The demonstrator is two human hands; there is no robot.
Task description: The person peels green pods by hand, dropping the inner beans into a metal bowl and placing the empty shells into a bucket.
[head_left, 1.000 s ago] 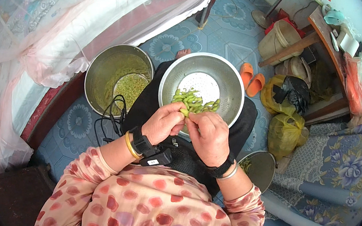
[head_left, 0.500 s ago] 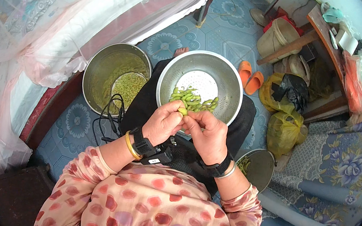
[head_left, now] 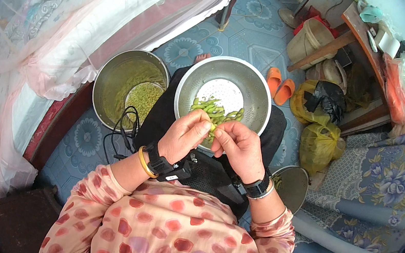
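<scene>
Both hands meet over the near rim of a perforated metal colander point(head_left: 259, 90) resting on my lap. A green bean pod point(head_left: 213, 127) is pinched between them, partly hidden by the fingers. My left hand point(head_left: 184, 133) grips it with thumb and bent fingers. My right hand point(head_left: 241, 151) pinches its other side, fingers curled. Several more green pods point(head_left: 232, 115) lie in the near part of the colander. To the left, a deep metal pot point(head_left: 111, 75) holds many shelled green beans point(head_left: 146, 95).
A second metal pot point(head_left: 294, 188) stands right of my lap, partly hidden by my arm. Black cables point(head_left: 119, 138) hang by the left pot. Orange slippers point(head_left: 284, 92), yellow bags point(head_left: 319, 148) and a pale bucket point(head_left: 310, 42) are beyond on the right. A netted bed point(head_left: 61, 62) borders the left.
My right hand has shifted slightly right and turned, its fingers spreading a little from the left hand. The pod between them has moved slightly right. Colander and pots stay in place.
</scene>
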